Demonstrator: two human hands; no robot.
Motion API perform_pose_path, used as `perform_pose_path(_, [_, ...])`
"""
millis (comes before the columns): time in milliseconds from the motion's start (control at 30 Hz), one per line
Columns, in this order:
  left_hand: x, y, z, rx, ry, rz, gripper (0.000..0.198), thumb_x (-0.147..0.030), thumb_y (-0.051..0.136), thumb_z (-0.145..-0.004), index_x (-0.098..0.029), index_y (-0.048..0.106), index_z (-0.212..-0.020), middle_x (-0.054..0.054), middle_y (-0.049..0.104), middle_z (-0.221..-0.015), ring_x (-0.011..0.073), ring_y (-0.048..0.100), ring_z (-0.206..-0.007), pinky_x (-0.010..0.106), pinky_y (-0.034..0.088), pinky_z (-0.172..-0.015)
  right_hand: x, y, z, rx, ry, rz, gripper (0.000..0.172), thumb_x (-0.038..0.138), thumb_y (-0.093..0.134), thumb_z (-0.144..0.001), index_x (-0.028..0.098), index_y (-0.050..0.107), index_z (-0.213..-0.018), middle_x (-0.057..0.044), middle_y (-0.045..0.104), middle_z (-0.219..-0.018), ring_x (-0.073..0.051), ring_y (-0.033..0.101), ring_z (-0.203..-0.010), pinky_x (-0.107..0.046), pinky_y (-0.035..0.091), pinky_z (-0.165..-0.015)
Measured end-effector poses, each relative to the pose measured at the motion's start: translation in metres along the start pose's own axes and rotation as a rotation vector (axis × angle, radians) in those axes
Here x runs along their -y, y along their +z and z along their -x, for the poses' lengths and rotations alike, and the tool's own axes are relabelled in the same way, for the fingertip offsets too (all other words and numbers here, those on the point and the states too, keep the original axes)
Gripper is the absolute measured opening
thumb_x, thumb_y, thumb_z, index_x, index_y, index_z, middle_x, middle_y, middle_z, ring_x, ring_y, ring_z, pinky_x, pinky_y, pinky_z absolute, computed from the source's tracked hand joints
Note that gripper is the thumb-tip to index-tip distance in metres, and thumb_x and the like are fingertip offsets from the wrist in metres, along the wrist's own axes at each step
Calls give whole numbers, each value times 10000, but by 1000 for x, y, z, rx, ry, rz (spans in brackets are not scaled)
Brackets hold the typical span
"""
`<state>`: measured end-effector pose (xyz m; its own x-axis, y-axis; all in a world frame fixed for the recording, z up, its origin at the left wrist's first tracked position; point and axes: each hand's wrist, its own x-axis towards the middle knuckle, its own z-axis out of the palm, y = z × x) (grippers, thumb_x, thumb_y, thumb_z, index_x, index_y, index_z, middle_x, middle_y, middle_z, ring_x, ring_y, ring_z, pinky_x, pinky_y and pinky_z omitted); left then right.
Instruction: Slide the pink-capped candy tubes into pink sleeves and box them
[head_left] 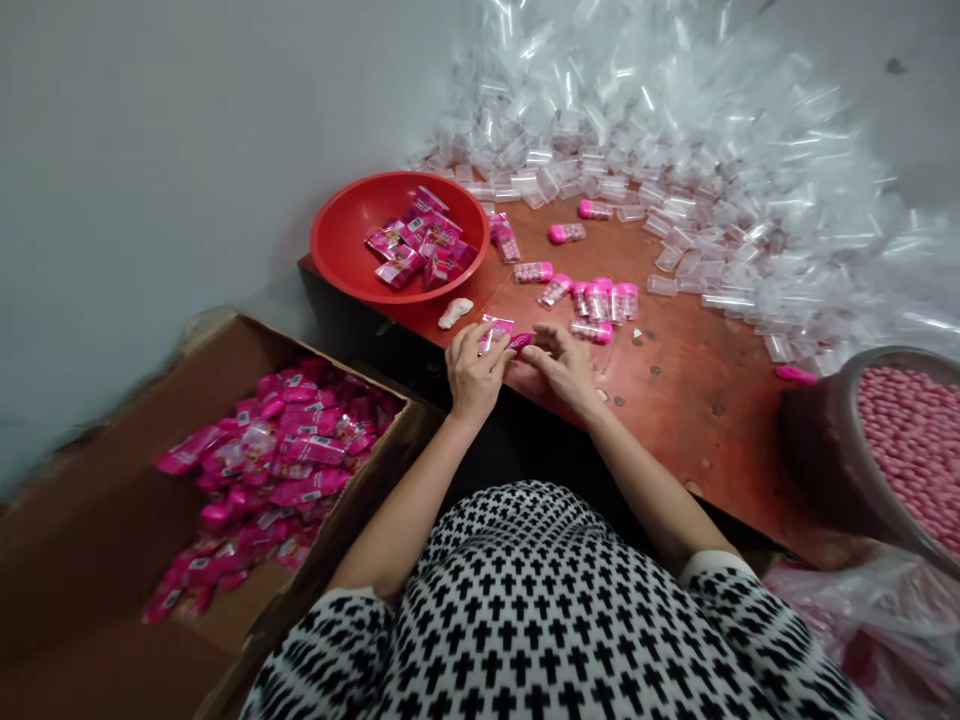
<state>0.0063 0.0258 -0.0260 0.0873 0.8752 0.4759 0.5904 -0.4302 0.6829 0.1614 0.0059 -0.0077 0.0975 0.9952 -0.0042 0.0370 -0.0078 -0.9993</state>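
Observation:
Both hands meet at the near edge of a reddish-brown table point(675, 390). My left hand point(474, 370) pinches a small pink and clear packet point(495, 330). My right hand point(566, 365) has its fingers closed on a small pink-capped tube point(520, 342), right beside the packet. A cluster of filled pink tubes point(600, 300) lies just beyond the hands. A red bowl point(352, 235) at the table's left corner holds several pink packets point(420, 245).
A huge heap of empty clear tubes point(675, 150) covers the far table. A brown tub point(825, 440) of pink candies point(915, 440) stands at the right. A cardboard box point(97, 520) with many pink packs point(277, 460) sits on the left. A white lump point(455, 312) lies near the bowl.

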Motion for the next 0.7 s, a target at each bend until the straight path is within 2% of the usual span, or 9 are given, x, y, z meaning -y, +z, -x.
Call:
perform_pose_path(67, [-10, -3, 0, 23, -79, 190, 274, -359, 646, -803, -258, 714, -1048, 77, 643, -1175, 234, 550, -1135, 384, 393, -1014, 4, 2, -3, -46, 1, -116, 384, 370, 681, -720, 222, 513, -1032, 43, 591, -751, -103, 564, -667, -245, 461, -656])
perform_pose_path(167, [-22, -5, -1, 126, -418, 587, 406, -447, 698, -727, -205, 704, -1053, 72, 690, -1011, 210, 649, -917, 345, 512, -850, 8, -2, -6, -71, -18, -164, 351, 352, 684, -709, 215, 518, -988, 74, 539, -637, -88, 499, -551, -224, 408, -556])
perform_pose_path(233, [-28, -5, -1, 247, -638, 814, 415, -493, 745, -644, -155, 734, -883, 54, 694, -816, 184, 656, -738, 325, 549, -723, 8, -9, -6, -25, -28, -122, 355, 347, 688, -700, 209, 522, -982, 71, 541, -629, -93, 499, -547, -226, 398, -546])
perform_pose_path(333, [-34, -2, -1, 350, -784, 957, 393, -470, 821, -516, -118, 710, -652, 27, 652, -635, 146, 621, -598, 297, 556, -625, 9, -21, -5, 37, -41, 40, 335, 364, 650, -738, 195, 532, -1002, 55, 553, -642, -109, 514, -563, -242, 406, -562])
perform_pose_path(400, [-37, 0, -1, 328, -817, 961, 381, -442, 842, -479, -113, 698, -606, 16, 637, -586, 126, 604, -556, 273, 548, -591, 15, -31, -6, 12, -64, 275, 284, 380, 599, -790, 183, 557, -991, 17, 594, -696, -133, 553, -626, -268, 432, -619])
perform_pose_path(500, [-41, 1, 1, 243, -867, 955, 376, -414, 856, -454, -103, 684, -577, 8, 613, -532, 105, 582, -507, 244, 530, -542, 28, -46, -16, -167, -75, 815, 277, 399, 545, -847, 166, 590, -990, -89, 649, -928, -209, 602, -834, -350, 447, -758])
perform_pose_path(567, [-44, 0, 1, 189, -922, 983, 370, -379, 867, -438, -99, 679, -588, 20, 634, -558, 106, 592, -510, 229, 519, -518, 35, -55, -27, -277, -15, 1113, 350, 434, 543, -852, 140, 583, -1038, -168, 612, -1080, -275, 592, -952, -414, 440, -805])
perform_pose_path(633, [-48, -1, 2, 144, -978, 1033, 356, -335, 876, -429, -98, 658, -580, 30, 654, -594, 107, 602, -515, 217, 512, -501, 37, -62, -41, -306, 62, 1261, 442, 473, 561, -836, 97, 571, -1069, -233, 575, -1128, -329, 576, -1008, -460, 437, -815])
perform_pose_path(700, [-50, -3, 1, 109, -1025, 1096, 339, -297, 879, -441, -101, 633, -569, 26, 655, -598, 103, 600, -508, 209, 506, -486, 34, -68, -54, -314, 108, 1286, 483, 492, 565, -830, 59, 580, -1044, -265, 586, -1067, -360, 577, -1003, -492, 432, -816])
